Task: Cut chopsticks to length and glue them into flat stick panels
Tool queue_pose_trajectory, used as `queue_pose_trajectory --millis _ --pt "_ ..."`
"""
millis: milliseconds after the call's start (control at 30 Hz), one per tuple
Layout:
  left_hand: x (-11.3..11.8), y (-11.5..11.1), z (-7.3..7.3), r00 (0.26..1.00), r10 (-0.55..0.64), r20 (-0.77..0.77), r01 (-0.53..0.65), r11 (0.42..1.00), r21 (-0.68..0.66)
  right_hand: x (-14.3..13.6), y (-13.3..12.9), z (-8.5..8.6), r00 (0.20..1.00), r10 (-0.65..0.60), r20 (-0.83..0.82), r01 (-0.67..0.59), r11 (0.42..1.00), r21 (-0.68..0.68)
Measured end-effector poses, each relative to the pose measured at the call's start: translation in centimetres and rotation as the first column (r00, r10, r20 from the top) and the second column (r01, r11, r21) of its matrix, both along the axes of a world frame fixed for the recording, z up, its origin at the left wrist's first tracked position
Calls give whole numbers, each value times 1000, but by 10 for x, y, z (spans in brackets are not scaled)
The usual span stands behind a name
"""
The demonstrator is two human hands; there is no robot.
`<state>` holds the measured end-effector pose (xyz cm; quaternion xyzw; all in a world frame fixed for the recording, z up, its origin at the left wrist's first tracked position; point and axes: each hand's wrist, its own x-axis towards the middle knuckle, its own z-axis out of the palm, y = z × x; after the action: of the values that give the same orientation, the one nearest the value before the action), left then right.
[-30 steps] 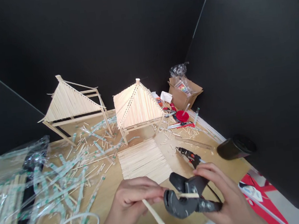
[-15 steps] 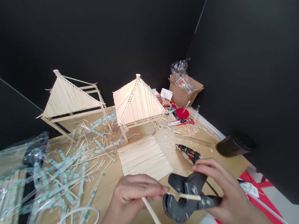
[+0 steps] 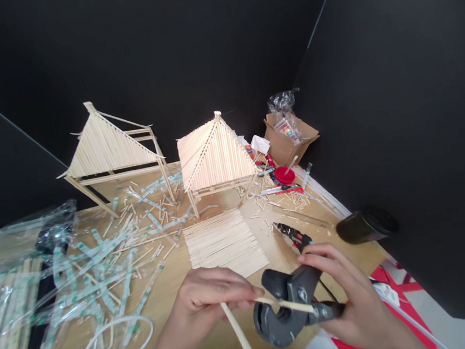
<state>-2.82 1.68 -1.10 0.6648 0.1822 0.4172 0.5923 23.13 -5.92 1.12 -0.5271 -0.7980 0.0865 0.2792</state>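
My left hand (image 3: 216, 305) is closed on pale wooden chopsticks. One chopstick (image 3: 239, 336) slants down below the fingers. Another thin stick (image 3: 297, 306) runs from my fingertips across the jaws of a black cutter (image 3: 274, 321). My right hand (image 3: 351, 295) grips the cutter's handles, with the thumb side below and fingers above. A flat panel of sticks (image 3: 223, 243) lies just beyond my left hand. Behind it stands a small house model (image 3: 222, 156) with a stick-covered roof. Left of that is a second model (image 3: 109, 146), its roof partly covered.
Plastic wrappers (image 3: 123, 288) and cut stick pieces litter the left side. A glue gun (image 3: 293, 236) lies beyond my right hand, near a dark cylinder (image 3: 364, 225). A box cutter (image 3: 282, 189), red lid (image 3: 284, 174) and cardboard box (image 3: 289, 140) are at the back right.
The view shifts slightly. Both hands keep their grips, and the stick remains across the cutter's jaws. Slightly more of the stick shows between my left fingertips and the jaws.
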Motion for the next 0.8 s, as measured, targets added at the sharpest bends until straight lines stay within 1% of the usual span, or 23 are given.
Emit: queue_pose_trajectory --millis 100,267,400,500,600,733,800 --pt "0 -1 -1 1000 0 -3 0 1000 -5 0 1 1 1000 6 -5 -6 1000 0" --pt "1 -1 1 999 -4 38 4 1000 -6 0 1 1 1000 11 -7 -11 1000 -1" --pt "1 -1 2 1000 3 28 -3 1000 6 0 2 -2 1000 6 -11 -6 1000 9" --pt "0 -1 1 1000 2 10 -2 1000 -8 1 3 -4 1000 -5 0 5 1000 19" --pt "1 1 -4 1000 5 -12 -6 998 -56 1 2 -6 1000 -13 7 13 1000 15" --pt "5 4 -13 1000 -6 -1 6 981 -192 2 2 -11 1000 -28 -4 28 999 -20" --pt "7 6 -18 1000 -14 12 17 973 -229 2 2 -16 999 -45 -12 44 998 -33"
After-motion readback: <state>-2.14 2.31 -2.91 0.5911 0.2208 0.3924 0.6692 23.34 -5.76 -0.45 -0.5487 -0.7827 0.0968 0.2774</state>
